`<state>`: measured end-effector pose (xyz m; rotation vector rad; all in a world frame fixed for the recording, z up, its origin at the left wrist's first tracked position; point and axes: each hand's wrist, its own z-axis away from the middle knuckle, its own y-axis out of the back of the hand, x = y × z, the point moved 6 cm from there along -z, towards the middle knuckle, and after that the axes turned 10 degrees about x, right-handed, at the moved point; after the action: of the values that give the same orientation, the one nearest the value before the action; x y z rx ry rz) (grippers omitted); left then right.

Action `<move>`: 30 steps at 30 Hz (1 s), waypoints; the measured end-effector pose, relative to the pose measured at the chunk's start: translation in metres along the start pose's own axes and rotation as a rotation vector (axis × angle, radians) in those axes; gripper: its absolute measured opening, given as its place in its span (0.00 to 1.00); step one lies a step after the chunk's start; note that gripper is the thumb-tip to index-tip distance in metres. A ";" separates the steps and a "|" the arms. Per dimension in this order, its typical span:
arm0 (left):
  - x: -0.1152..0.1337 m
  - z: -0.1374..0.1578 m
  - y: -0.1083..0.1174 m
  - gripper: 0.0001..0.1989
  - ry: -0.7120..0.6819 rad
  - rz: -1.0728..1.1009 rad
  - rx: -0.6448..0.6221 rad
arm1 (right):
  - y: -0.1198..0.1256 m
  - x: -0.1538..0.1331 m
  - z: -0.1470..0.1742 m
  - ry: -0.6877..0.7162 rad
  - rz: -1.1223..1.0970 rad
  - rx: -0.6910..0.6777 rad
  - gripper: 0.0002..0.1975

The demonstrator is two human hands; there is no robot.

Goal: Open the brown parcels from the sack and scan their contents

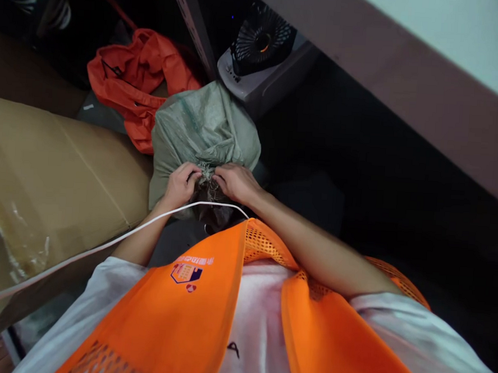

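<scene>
A grey-green woven sack point(206, 122) stands in front of me, gathered toward its frayed mouth on the side near my body. My left hand point(182, 183) is closed at the left of the frayed threads, thumb and fingers pinching the sack's edge. On the right of the same threads, my right hand point(236, 181) is bent inward, its thumb and forefinger pressed together on the edge. The two hands are a short gap apart. Below that gap the sack's mouth looks dark, and what lies inside cannot be made out.
A large taped cardboard box point(64, 169) stands at the left. An orange-red cloth item point(141, 84) lies behind the sack. A small fan point(264, 41) sits on a grey case point(277, 70) under the table edge point(398, 89). A white cable point(114, 240) crosses before my arms.
</scene>
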<state>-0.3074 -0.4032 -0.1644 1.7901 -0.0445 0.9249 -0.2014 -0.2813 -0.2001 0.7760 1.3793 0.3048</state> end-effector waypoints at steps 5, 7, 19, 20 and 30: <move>-0.006 0.002 0.001 0.10 0.027 -0.035 -0.008 | 0.004 -0.005 0.006 0.079 0.139 -0.012 0.11; -0.007 0.001 0.000 0.09 0.038 -0.025 -0.039 | 0.004 -0.002 0.007 0.072 0.128 -0.012 0.11; -0.002 0.016 -0.033 0.08 -0.180 -0.053 -0.156 | -0.020 0.011 -0.001 -0.205 -0.088 -0.168 0.13; -0.003 0.017 -0.033 0.10 -0.186 -0.040 -0.123 | -0.022 0.011 0.000 -0.209 -0.060 -0.204 0.15; -0.014 0.009 -0.022 0.12 -0.100 0.205 0.002 | -0.019 0.003 0.013 0.010 -0.030 -0.232 0.18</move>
<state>-0.3022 -0.4064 -0.1909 1.8572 -0.2954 0.9786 -0.1931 -0.2969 -0.2148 0.5622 1.3364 0.4374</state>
